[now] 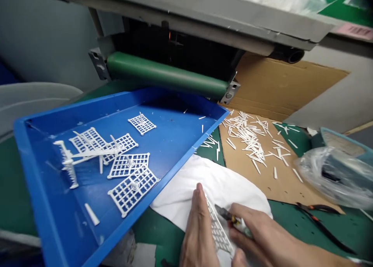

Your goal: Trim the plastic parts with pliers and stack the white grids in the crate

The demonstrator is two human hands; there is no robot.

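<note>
White plastic grids [135, 185] and a tapered white piece [92, 214] are contained in the blue tray [175, 131]. Above the white cloth [210, 174], a tilted grid [220, 232] is grasped by the straight-fingered left hand [199, 232]; beside it, a dark-tipped tool [223, 212] is clasped by the right hand [259, 232].

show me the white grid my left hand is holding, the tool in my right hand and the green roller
held white grid [219, 231]: head view, middle of its visible lattice
tool [233, 220]: head view, yellow-and-black part behind the dark tip
green roller [167, 73]: head view, middle of its length
</note>
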